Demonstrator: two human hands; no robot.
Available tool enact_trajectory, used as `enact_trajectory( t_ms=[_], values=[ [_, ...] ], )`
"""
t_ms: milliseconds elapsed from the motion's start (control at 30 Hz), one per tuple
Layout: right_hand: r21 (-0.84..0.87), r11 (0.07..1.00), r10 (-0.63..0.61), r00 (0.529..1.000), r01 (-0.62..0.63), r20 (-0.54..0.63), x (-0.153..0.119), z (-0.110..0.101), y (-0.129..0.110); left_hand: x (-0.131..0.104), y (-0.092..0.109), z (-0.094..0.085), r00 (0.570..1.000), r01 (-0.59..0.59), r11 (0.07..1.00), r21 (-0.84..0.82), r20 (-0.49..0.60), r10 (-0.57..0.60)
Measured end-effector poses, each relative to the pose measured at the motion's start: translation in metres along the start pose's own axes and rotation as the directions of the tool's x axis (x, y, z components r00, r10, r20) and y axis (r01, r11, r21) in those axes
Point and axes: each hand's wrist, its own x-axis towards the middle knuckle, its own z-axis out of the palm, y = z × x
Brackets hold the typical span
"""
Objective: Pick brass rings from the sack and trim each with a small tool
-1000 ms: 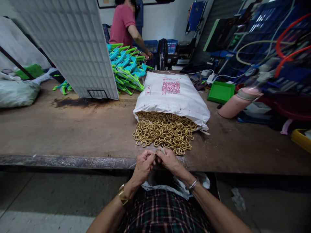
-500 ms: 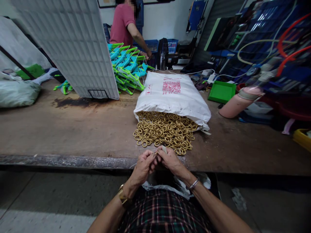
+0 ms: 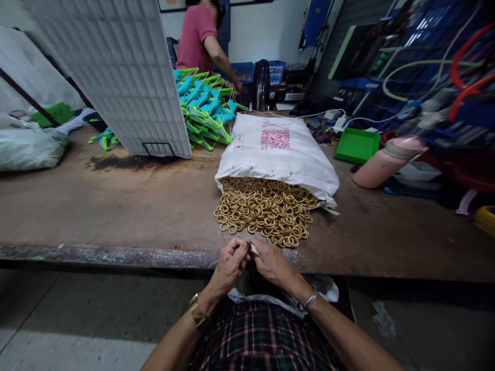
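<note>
Many gold-coloured rings (image 3: 266,211) spill from the mouth of a white sack (image 3: 282,149) with red print, onto the brown table. Just in front of them, at the table's front edge, my two hands meet. My left hand (image 3: 230,262) has its fingertips pinched together; what they hold is too small to name. My right hand (image 3: 273,263) is closed around a small pale tool (image 3: 253,249) with a dark tip, which points at the left fingertips. A gold watch is on my left wrist, a silver bracelet on my right.
A tall ribbed white panel (image 3: 116,77) stands left of the sack, beside green and blue plastic parts (image 3: 209,111). A person (image 3: 197,36) works behind them. Right of the sack are a green tray (image 3: 356,146) and a pink bottle (image 3: 382,165).
The pale tool in my right hand has tilted, so its dark tip now shows between my hands. The whole view has shifted slightly.
</note>
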Motion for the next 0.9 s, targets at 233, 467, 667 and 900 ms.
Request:
enact_trajectory(
  t_ms=[233,467,667,900],
  values=[
    [-0.197,0.976,0.107,0.991,-0.090,0.079,0.012,-0.014,-0.005,-0.019,0.013,0.001,0.998,0.046,0.999,-0.028,0.038,-0.045],
    [-0.210,0.974,0.073,0.997,-0.079,-0.038,0.035,-0.006,-0.025,-0.025,0.023,-0.005,0.994,0.105,0.886,-0.452,0.035,-0.100],
    [-0.314,0.942,0.127,0.992,-0.123,-0.006,0.053,0.002,-0.039,-0.021,0.018,-0.022,0.988,0.094,0.826,-0.556,-0.052,-0.148],
    [-0.300,0.940,0.158,0.987,-0.161,-0.034,0.056,0.004,-0.034,-0.017,0.012,-0.029,0.981,0.149,0.734,-0.663,0.006,-0.194]
  ],
)
